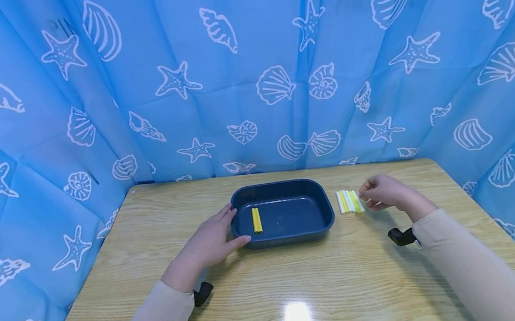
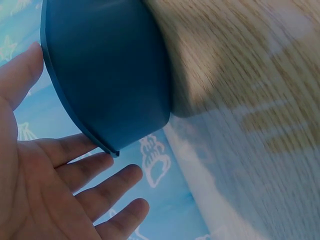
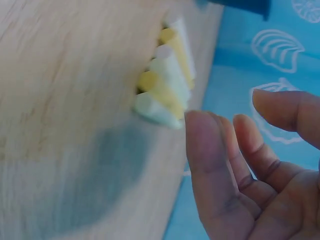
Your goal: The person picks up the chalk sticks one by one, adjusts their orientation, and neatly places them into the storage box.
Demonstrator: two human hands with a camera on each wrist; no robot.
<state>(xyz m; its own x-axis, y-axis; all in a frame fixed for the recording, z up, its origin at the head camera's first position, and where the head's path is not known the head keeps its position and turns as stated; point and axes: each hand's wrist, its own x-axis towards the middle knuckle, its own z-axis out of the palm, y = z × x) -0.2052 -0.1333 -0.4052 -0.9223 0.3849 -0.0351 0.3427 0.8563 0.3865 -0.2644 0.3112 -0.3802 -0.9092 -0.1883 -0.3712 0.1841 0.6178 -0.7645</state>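
A dark blue rectangular tray (image 1: 295,239) stands on the table, with two yellow chalk sticks (image 1: 257,220) side by side at the left of its floor. My left hand (image 1: 214,239) rests against the tray's left end, its fingers spread and fairly straight, thumb and fingertips at the rim. To the right of the tray lies a row of white and yellow chalk sticks (image 1: 350,202), packed close together. Beside the right end of that row is my right hand (image 1: 387,193). In the right wrist view its thumb and forefinger are apart, with nothing between them.
The wooden table (image 1: 235,300) reaches back to a blue curtain (image 1: 251,108) printed with shells and starfish, which also runs along both sides. Black wrist mounts (image 1: 402,236) stick out below both sleeves. A bright light reflection shows near the table's front.
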